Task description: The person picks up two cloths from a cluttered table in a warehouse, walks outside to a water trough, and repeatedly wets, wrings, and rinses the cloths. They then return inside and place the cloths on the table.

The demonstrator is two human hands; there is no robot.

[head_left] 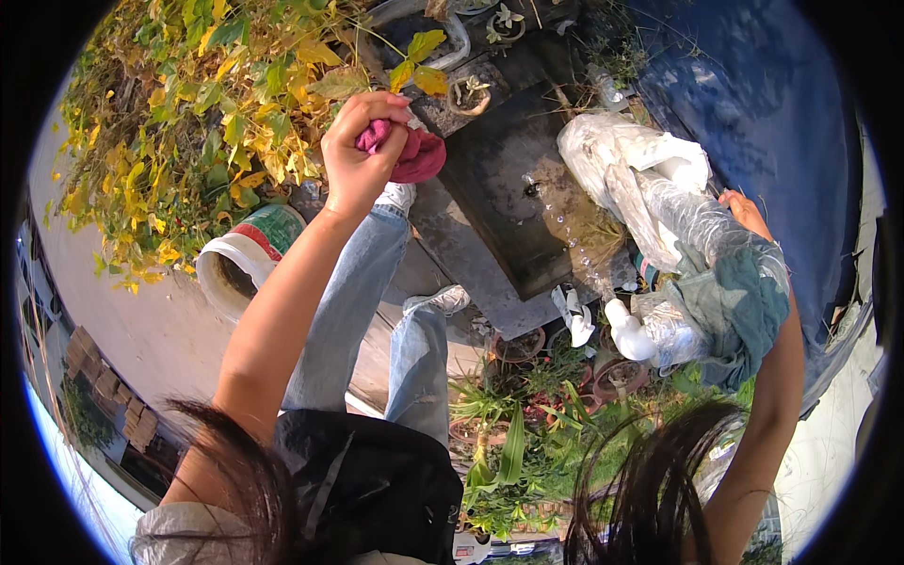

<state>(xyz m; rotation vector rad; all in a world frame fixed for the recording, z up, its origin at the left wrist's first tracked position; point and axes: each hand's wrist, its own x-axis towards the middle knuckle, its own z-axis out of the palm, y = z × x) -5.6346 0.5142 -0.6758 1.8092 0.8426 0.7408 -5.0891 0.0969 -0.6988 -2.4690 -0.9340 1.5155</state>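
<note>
My left hand (363,155) is closed around a bunched dark-pink cloth (419,158), held up beside the leaves. Part of the cloth hangs out past my fingers. My right hand (749,215) is at the far side of a standpipe wrapped in clear plastic (683,212); its fingers look curled, but most of it is hidden, and what it grips cannot be made out. A grey-green cloth (730,306) is tied round the pipe near my right forearm. From the white spout (629,331) a thin stream of water falls into the wet square basin (499,179).
A white, green and red bucket (247,259) lies tipped beside my left forearm. Yellowing leafy plants (217,113) crowd the upper left. Potted plants (513,443) stand below the spout. A dark blue sheet (753,85) covers the right side.
</note>
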